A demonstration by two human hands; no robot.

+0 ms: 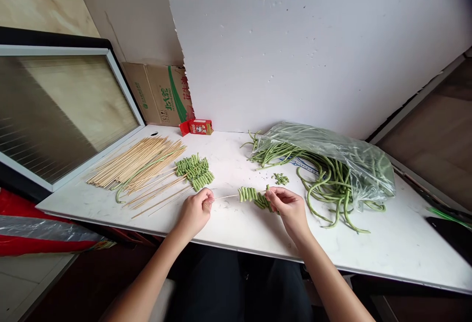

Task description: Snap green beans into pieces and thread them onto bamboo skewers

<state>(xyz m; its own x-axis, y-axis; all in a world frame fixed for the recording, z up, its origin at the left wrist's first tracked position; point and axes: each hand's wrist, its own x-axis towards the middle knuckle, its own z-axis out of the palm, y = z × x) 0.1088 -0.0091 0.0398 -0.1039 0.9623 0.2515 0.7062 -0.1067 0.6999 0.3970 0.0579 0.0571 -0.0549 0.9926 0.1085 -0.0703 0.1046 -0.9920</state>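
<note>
My left hand (197, 210) is closed round the left part of a thin wooden skewer (226, 196), which it holds roughly level above the table. Several short pieces of green bean (247, 193) sit side by side on the skewer. At its right tip, my right hand (288, 207) pinches one more bean piece (268, 189) between thumb and fingers. Loose cut bean pieces (261, 201) lie under and beside the right hand, partly hidden by it. Left of my left hand, finished-looking bean skewers (193, 169) rest together, their bare sticks pointing left.
A large pile of bare skewers (134, 160) lies at the left. At the right, long green beans (332, 179) spill from a clear plastic bag (324, 145). Small bean ends (280, 179) form a little heap. A red box (197, 127) and a cardboard box (158, 93) stand behind.
</note>
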